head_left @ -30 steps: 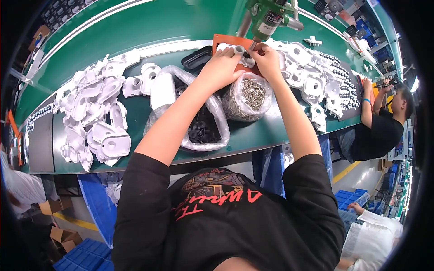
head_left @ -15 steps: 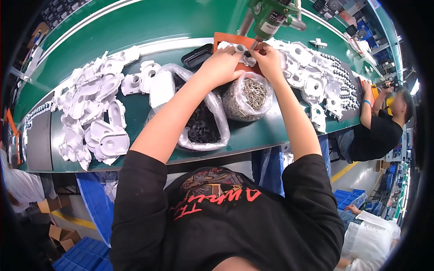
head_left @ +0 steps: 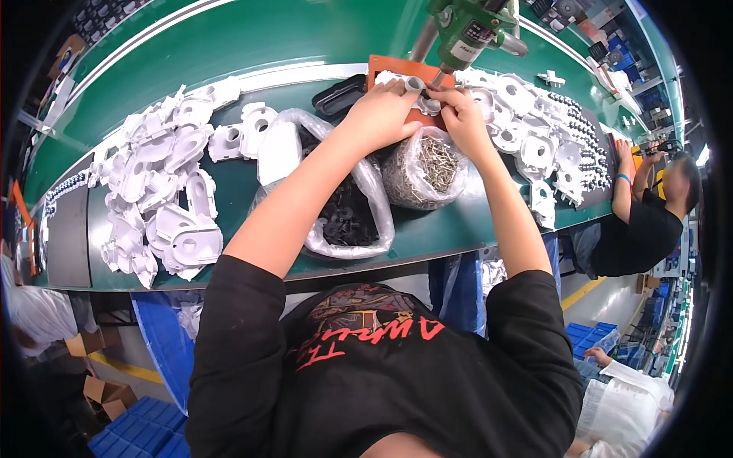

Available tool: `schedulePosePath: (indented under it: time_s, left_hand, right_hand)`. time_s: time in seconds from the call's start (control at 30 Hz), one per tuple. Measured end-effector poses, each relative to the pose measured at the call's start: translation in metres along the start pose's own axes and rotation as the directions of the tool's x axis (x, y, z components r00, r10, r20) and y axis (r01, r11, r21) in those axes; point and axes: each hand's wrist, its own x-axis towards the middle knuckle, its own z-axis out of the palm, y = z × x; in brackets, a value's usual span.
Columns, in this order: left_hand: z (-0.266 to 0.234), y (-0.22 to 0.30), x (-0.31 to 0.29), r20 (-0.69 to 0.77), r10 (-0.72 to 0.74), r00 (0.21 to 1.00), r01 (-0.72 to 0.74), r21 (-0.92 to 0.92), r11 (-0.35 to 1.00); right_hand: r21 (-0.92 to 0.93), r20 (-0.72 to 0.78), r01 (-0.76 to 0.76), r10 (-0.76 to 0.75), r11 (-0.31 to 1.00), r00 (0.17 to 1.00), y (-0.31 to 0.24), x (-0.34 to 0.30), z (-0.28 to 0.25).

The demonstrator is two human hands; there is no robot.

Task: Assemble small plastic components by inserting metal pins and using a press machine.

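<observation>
My left hand and my right hand meet over a small white plastic part that rests on an orange fixture at the far side of the green bench. Both hands pinch that part between their fingers. A green powered screwdriver hangs just above it, tip pointing down at the part. Right below my hands sits a clear bag of small metal screws, and beside it a clear bag of dark parts.
White plastic housings lie heaped at the left and at the right of the green bench. A black tray lies behind the bags. Another person in black works at the right. Blue crates stand below.
My hands have stayed on the white part at the orange fixture, with only small finger shifts. The hanging screwdriver sits closer over the part.
</observation>
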Motion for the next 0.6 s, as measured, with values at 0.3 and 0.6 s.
schedulePosePath:
  time_s: [0.3, 0.6]
  left_hand:
    - [-0.001, -0.004, -0.003, -0.016, 0.011, 1.0, -0.011, 0.022, 1.0]
    - [0.001, 0.009, 0.007, 0.02, 0.035, 0.999, -0.035, -0.012, 0.999]
  right_hand:
    - [0.007, -0.329, -0.168, 0.161, 0.986, 0.931, -0.016, -0.008, -0.089]
    - [0.647, -0.315, 0.307, -0.123, 0.698, 0.941, 0.109, 0.24, -0.173]
